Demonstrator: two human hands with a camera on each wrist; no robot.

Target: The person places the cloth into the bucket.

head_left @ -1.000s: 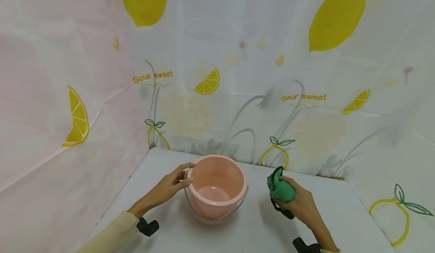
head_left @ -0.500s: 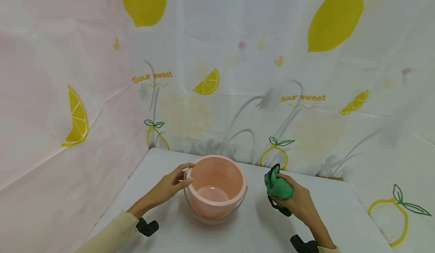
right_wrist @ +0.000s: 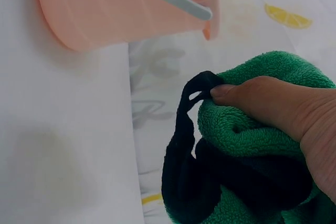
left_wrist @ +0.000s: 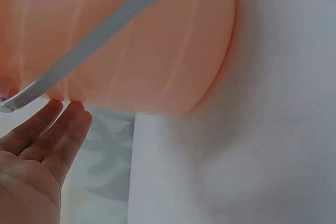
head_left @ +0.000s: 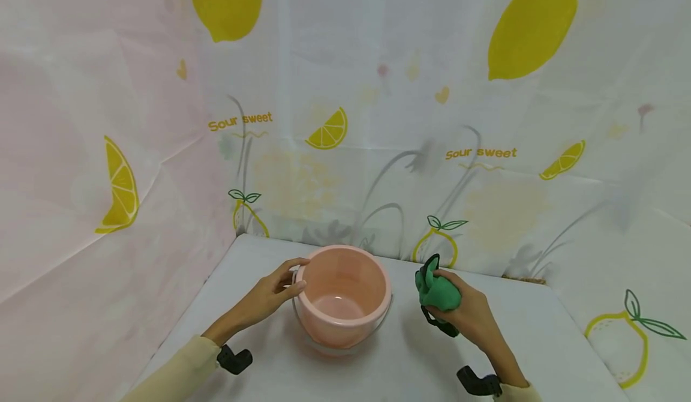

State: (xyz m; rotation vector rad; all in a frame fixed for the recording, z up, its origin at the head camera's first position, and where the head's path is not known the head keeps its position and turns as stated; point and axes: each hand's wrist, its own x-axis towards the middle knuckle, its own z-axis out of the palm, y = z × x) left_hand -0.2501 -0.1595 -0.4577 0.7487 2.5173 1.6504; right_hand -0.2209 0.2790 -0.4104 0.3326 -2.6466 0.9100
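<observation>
A pink bucket [head_left: 345,324] with a grey handle [left_wrist: 100,40] stands upright on the white table [head_left: 259,372]. My left hand [head_left: 272,288] holds its left side, thumb and index fingertip at the rim. Three fairly straight fingers [left_wrist: 68,129] touch the outer wall in the left wrist view. To the right of the bucket, my right hand [head_left: 469,312] grips a bunched green terry cloth [head_left: 439,294] with black trim. The thumb presses on top of the fold in the right wrist view, where a black loop [right_wrist: 181,145] hangs out; the other fingers are hidden under the cloth.
Hanging sheets printed with lemons [head_left: 534,30] close off the back and sides. The table's back edge lies right against the rear sheet. A black wrist mount [head_left: 234,360] sits at the left sleeve, another mount [head_left: 479,382] at the right.
My right hand has moved slightly left and up with the green cloth, nearer the bucket. The left hand and the bucket stay where they were.
</observation>
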